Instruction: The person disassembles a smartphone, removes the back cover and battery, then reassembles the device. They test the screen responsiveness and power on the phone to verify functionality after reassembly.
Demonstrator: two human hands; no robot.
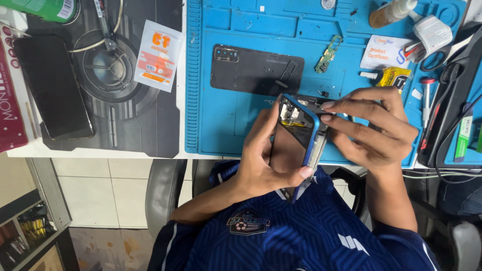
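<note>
Workbench surface carries a blue repair mat at centre and a dark printed mat to its left, seen from above over a tiled floor. An opened phone with a blue frame is held tilted on edge at the near side of the blue mat, its inner parts facing the person. Left hand is clamped around the phone's lower body, thumb pressed on the blue rim. Right hand grips the phone's far right corner, fingertips closed on the top edge. Both hands meet on the phone, close together. A dark back cover lies flat on the blue mat just beyond the phone. A small green circuit board lies further right of that cover. A yellow tube rests near the right hand, apart from it. A black phone lies flat at far left, well apart, beside a white and orange sachet.
</note>
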